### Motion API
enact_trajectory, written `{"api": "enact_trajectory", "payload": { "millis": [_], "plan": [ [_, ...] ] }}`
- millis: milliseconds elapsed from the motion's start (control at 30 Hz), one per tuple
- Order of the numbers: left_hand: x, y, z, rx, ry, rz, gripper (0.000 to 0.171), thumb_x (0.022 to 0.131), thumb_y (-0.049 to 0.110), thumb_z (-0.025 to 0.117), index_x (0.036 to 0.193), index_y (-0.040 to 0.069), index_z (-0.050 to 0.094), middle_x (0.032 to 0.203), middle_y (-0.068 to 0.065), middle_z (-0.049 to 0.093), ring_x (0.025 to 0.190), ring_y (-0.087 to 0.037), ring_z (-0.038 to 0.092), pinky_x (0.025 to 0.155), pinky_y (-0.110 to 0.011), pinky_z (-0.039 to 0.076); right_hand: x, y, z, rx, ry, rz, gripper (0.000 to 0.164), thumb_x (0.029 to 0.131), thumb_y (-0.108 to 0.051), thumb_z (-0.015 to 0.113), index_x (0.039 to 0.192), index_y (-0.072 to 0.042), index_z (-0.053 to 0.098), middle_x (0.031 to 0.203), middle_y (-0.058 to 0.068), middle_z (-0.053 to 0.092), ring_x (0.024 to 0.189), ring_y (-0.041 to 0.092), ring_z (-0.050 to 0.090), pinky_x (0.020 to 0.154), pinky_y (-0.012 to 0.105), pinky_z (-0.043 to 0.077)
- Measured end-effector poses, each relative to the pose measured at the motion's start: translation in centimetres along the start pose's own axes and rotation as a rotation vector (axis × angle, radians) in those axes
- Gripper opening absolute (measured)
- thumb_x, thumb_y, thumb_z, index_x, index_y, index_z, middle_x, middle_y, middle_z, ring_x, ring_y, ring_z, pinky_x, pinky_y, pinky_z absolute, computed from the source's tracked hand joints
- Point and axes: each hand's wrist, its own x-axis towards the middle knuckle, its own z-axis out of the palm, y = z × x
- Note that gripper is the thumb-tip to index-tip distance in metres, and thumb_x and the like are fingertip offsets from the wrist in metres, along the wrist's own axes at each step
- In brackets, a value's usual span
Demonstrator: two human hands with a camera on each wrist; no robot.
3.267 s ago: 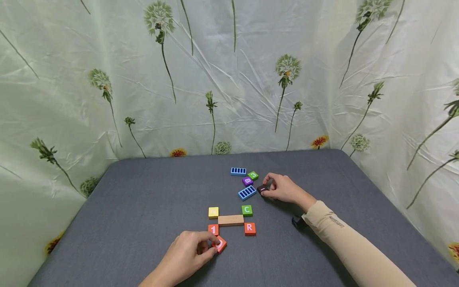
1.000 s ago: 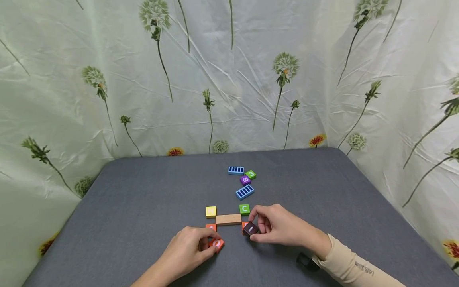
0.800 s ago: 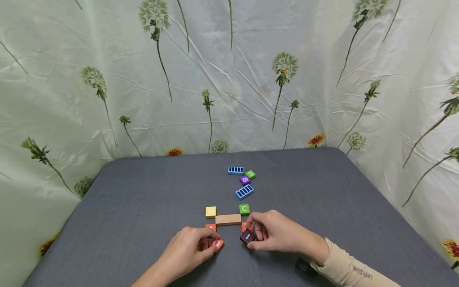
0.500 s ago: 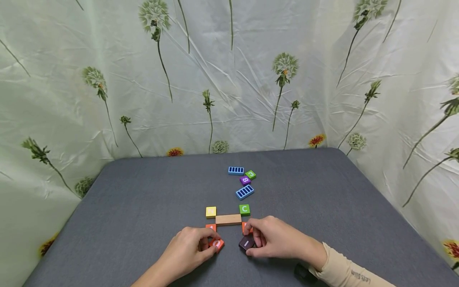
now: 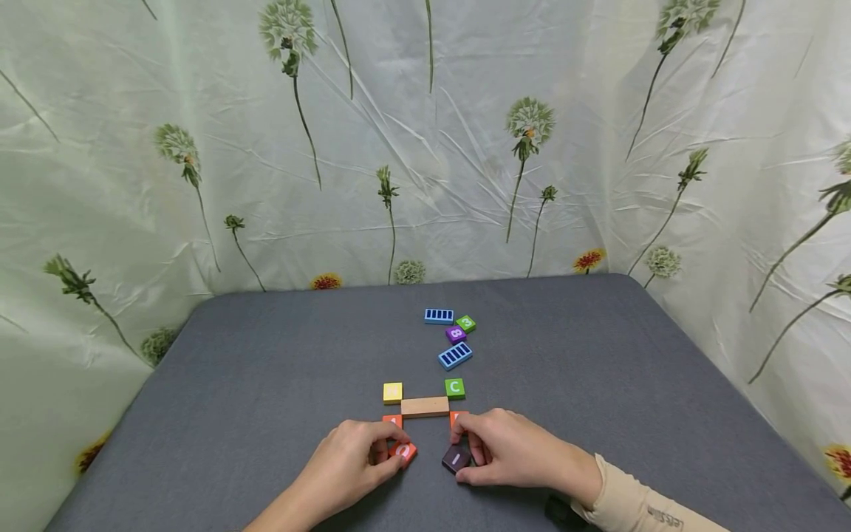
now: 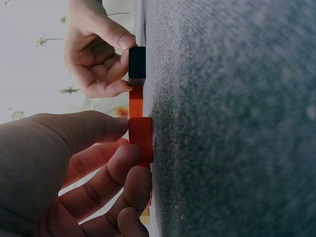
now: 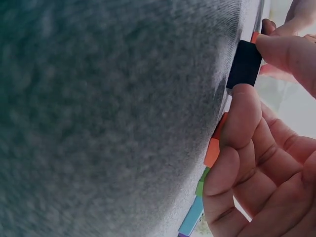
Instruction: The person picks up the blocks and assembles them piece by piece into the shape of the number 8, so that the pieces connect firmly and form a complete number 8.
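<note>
My left hand [image 5: 349,462] pinches an orange-red block [image 5: 403,452] with a white round character, at the near end of a small block layout. Across from it my right hand [image 5: 512,454] grips a dark block [image 5: 456,459] marked with a white dash, thumb and fingers on its sides. In the right wrist view the dark block [image 7: 244,65] sits right at the cloth. A plain wooden bar [image 5: 424,407] lies beyond both hands, with a yellow block [image 5: 393,393] and a green C block [image 5: 455,388] at its far corners. Two orange-red blocks at its near corners are partly hidden by fingers.
Farther back on the grey cloth-covered table [image 5: 286,355] lie two blue blocks with dark bars [image 5: 455,355], a purple 8 block [image 5: 456,334] and a green 3 block [image 5: 466,324]. A flower-printed curtain [image 5: 465,148] stands behind the table's far edge.
My right hand has carried the dark block from beside the back blue block to the near side of the right orange-red block, lowering it to the table. The left hand stays on its block.
</note>
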Motion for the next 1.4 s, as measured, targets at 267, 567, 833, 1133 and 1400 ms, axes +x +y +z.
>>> {"api": "enact_trajectory", "payload": {
  "millis": [267,567,833,1133,1400],
  "plan": [
    [-0.1,-0.2,0.0,0.002,0.003,0.006,0.010,0.095,0.023,0.083,0.101,0.030,0.080,0.065,0.022,0.052,0.056,0.007,0.044,0.052,-0.020,0.037,0.1,-0.2,0.1,0.006,0.006,0.011,0.028,0.092,-0.030,0.086,0.108,-0.023,0.064,0.067,-0.022,0.052,0.056,-0.011,0.046,0.055,0.014,0.041],
    [0.0,-0.1,-0.1,0.001,-0.015,-0.005,0.012,0.094,0.021,0.084,0.102,0.029,0.080,0.065,0.021,0.053,0.057,0.007,0.045,0.052,-0.020,0.037,0.5,-0.2,0.1,0.007,-0.005,0.051,0.029,0.093,-0.034,0.086,0.108,-0.022,0.065,0.067,-0.021,0.052,0.057,-0.009,0.047,0.054,0.016,0.040],
    [0.0,0.0,-0.1,-0.003,-0.026,-0.017,0.014,0.093,0.020,0.085,0.103,0.028,0.080,0.066,0.020,0.053,0.057,0.006,0.045,0.052,-0.020,0.037,0.5,-0.4,0.2,-0.001,0.020,0.091,0.033,0.092,-0.037,0.086,0.108,-0.022,0.062,0.067,-0.019,0.053,0.056,-0.008,0.046,0.052,0.017,0.038],
    [0.0,0.0,0.0,0.001,-0.007,0.001,0.011,0.094,0.021,0.084,0.102,0.028,0.081,0.066,0.021,0.052,0.057,0.007,0.045,0.052,-0.020,0.037,0.3,-0.9,0.3,-0.015,0.059,0.174,0.034,0.087,-0.043,0.090,0.095,-0.021,0.064,0.065,-0.016,0.052,0.055,-0.006,0.044,0.050,0.018,0.035],
    [0.0,0.0,0.0,-0.003,-0.013,-0.004,0.012,0.094,0.022,0.084,0.102,0.028,0.081,0.066,0.021,0.053,0.057,0.006,0.045,0.052,-0.020,0.037,0.3,-1.0,0.4,-0.031,0.060,0.181,0.032,0.088,-0.039,0.089,0.089,-0.022,0.062,0.063,-0.018,0.049,0.054,-0.007,0.042,0.050,0.018,0.032]
  ]
}}
